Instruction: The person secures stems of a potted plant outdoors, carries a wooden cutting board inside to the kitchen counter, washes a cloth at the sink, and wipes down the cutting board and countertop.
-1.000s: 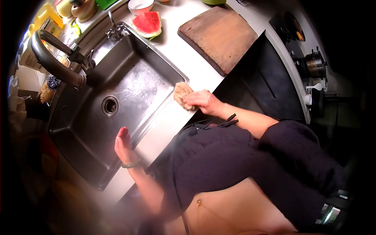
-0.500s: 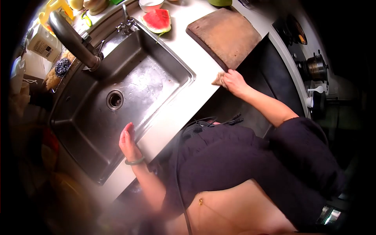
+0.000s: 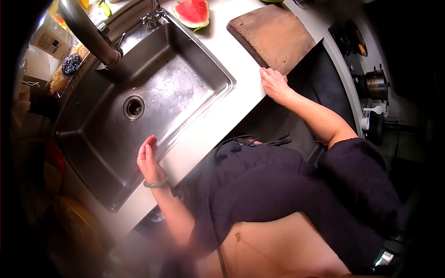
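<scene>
My left hand [image 3: 149,163], with a bracelet on its wrist, hovers over the near rim of the steel sink [image 3: 99,153]. Its fingers are stretched out and close together, and nothing is in it. My right hand [image 3: 274,84] is at the counter edge, close to the near corner of the brown chopping board [image 3: 278,37]. Its fingers are curled down against the white counter [image 3: 245,99]. The small beige cloth seen in that hand a moment earlier is now hidden under the fingers.
A cut watermelon piece [image 3: 192,14] lies behind the sink. The curved faucet [image 3: 88,37] reaches over the sink's left side, beside a steel wool scrubber [image 3: 71,65] and a white bottle [image 3: 48,39]. A pot [image 3: 374,85] stands at the right.
My right hand has moved slightly up along the counter edge, and the cloth has gone out of sight beneath it. My left hand has shifted a little up and left. The view has tilted slightly.
</scene>
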Tool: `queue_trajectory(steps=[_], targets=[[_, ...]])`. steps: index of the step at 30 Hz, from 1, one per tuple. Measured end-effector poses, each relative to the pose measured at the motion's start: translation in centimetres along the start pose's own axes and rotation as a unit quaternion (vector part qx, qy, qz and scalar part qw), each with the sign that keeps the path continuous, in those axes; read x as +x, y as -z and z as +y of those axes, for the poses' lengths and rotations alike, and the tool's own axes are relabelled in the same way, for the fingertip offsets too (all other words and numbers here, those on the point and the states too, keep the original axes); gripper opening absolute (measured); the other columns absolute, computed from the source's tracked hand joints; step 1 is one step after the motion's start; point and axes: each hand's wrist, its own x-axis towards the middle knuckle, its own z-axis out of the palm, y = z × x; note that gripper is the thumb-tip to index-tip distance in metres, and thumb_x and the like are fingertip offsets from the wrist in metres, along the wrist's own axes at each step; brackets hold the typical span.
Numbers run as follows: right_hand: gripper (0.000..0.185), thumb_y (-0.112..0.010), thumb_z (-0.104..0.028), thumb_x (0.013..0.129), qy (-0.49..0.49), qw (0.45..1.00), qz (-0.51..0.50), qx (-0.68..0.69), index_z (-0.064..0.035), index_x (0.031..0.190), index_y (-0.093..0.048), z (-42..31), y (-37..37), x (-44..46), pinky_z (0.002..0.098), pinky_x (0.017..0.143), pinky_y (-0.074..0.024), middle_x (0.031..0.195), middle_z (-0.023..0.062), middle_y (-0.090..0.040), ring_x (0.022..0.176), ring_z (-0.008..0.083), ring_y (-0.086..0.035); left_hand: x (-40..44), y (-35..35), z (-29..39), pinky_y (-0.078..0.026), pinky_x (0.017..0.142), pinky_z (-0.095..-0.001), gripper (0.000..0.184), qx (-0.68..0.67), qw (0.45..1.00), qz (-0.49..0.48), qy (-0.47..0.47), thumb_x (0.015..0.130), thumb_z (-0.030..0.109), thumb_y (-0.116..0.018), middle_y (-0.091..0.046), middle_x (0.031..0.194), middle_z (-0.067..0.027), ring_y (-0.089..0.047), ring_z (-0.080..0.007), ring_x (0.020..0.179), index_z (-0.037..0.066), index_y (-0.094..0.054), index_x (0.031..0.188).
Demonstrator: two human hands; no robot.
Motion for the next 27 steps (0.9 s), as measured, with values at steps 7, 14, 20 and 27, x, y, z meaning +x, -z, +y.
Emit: queue_trajectory(steps=[7, 14, 20, 27], targets=[[0.006, -0.052, -0.011, 0.065, 0.050, 0.990, 0.127, 0.027, -0.0056, 0.063, -0.054, 2.2, 0.1, 5.3, 0.0292, 0.065, -0.0444, 0.077, 0.0073, -0.048, 0.080, 0.0210, -0.049, -0.1, 0.3, -1.3, -0.039, 0.089, -0.0281, 0.029, -0.003, 1.000, -0.005, 0.016, 0.090, 0.020, -0.047, -0.057, 0.110, -0.0099, -0.053, -0.0181, 0.103, 0.000, -0.055, 0.108], [0.008, -0.056, -0.011, 0.064, -0.156, 0.975, -0.042, 0.151, -0.0033, 0.067, -0.057, -0.7, 1.3, -2.6, 0.0373, 0.064, -0.0461, 0.074, 0.0120, -0.053, 0.072, 0.0288, -0.056, 0.5, -1.2, -0.6, -0.040, 0.087, -0.0270, 0.027, 0.038, 0.999, -0.018, 0.008, 0.089, 0.018, -0.049, -0.057, 0.108, -0.0085, -0.053, -0.0165, 0.101, 0.001, -0.056, 0.108], [0.028, -0.060, -0.015, 0.069, -0.213, 0.709, 0.035, 0.672, 0.0011, 0.093, -0.059, -3.9, 8.1, 1.9, 0.0273, 0.065, -0.0466, 0.081, 0.0081, -0.061, 0.073, 0.0134, -0.057, 0.8, -13.4, -0.3, -0.038, 0.092, -0.0293, 0.049, 0.042, 0.957, -0.286, -0.016, 0.083, 0.006, -0.054, -0.044, 0.123, -0.0108, -0.044, -0.0181, 0.110, 0.004, -0.036, 0.129], [0.040, -0.061, -0.010, 0.073, -0.056, 0.850, 0.181, 0.492, -0.0027, 0.112, -0.051, 2.6, 6.0, 1.2, 0.0317, 0.086, -0.0433, 0.110, 0.0125, -0.054, 0.099, 0.0233, -0.054, 6.0, -24.0, -6.2, -0.034, 0.096, -0.0302, 0.038, -0.036, 0.982, -0.131, -0.133, 0.083, -0.002, -0.046, -0.049, 0.116, -0.0108, -0.045, -0.0184, 0.110, 0.000, -0.041, 0.120]])
